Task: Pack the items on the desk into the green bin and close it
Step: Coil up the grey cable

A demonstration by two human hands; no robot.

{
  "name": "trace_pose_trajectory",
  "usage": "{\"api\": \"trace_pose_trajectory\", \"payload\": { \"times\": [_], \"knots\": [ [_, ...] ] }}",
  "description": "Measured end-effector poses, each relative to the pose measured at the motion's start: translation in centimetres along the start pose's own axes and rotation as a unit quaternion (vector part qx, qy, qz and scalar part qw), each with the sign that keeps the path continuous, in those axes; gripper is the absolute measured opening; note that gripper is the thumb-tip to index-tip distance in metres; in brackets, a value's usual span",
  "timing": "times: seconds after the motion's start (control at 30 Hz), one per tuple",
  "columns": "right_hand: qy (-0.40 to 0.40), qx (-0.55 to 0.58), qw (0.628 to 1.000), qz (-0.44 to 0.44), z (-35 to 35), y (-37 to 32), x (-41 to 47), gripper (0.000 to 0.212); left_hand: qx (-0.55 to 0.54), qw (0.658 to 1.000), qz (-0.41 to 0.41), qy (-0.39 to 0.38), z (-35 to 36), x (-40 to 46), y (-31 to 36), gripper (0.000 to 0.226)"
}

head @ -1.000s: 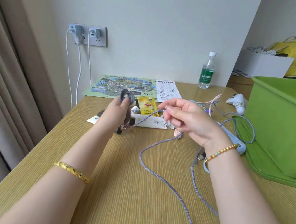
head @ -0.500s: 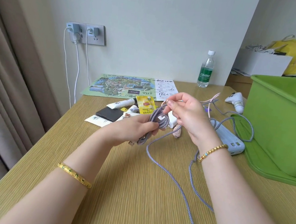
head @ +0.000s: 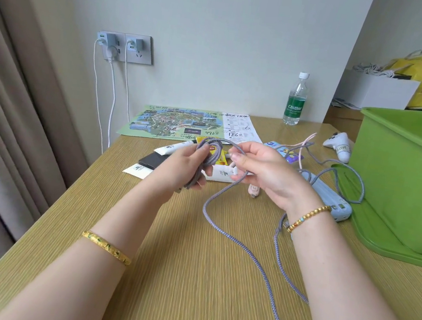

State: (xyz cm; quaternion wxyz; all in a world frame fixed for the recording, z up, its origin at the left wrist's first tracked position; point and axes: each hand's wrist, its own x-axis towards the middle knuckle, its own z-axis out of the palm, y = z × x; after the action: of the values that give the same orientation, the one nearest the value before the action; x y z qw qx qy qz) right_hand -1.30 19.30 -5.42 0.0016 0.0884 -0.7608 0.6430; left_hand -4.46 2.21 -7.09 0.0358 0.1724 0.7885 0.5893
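A long grey braided cable (head: 237, 239) trails across the wooden desk (head: 189, 277). My left hand (head: 184, 167) grips a small coil of it, raised above the desk. My right hand (head: 260, 166) pinches the cable just right of the coil. The green bin (head: 411, 181) stands open at the right on its green lid (head: 382, 236). Behind my hands lie a white tube (head: 173, 149), a black card case (head: 152, 161), a yellow tea packet (head: 220, 154), a white box (head: 220, 175) and a pale blue power bank (head: 333, 202). A white controller (head: 339, 147) lies near the bin.
A folded map (head: 177, 123) and a water bottle (head: 296, 100) sit at the back of the desk. Two chargers (head: 120, 43) hang cables from the wall socket. A curtain (head: 10, 106) hangs left. A white box (head: 375, 87) and yellow bag (head: 419, 74) stand on a cabinet behind the bin.
My hands have wound another loop of cable onto the coil. The left hand dropped from its raised position, and the right hand came in close to it.
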Motion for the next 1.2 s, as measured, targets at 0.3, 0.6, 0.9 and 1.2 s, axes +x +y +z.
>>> {"api": "trace_pose_trajectory", "payload": {
  "times": [0.3,0.6,0.9,1.2],
  "knots": [
    [0.086,0.205,0.975,0.015,-0.8,-1.0,0.1,0.014,-0.195,0.980,0.016,-0.027,0.3,0.1,0.8,0.037],
    [-0.172,-0.054,0.978,0.106,2.5,0.5,-0.3,0.021,-0.414,0.899,-0.038,0.141,1.1,0.7,0.8,0.039],
    [-0.221,-0.166,0.952,0.133,3.2,0.9,-0.6,0.013,-0.241,0.946,-0.051,0.211,0.6,1.6,-0.2,0.026],
    [-0.191,-0.046,0.978,0.075,0.3,-0.2,-0.7,0.020,-0.074,0.966,-0.053,0.244,-1.9,2.2,-1.4,0.026]
  ]
}}
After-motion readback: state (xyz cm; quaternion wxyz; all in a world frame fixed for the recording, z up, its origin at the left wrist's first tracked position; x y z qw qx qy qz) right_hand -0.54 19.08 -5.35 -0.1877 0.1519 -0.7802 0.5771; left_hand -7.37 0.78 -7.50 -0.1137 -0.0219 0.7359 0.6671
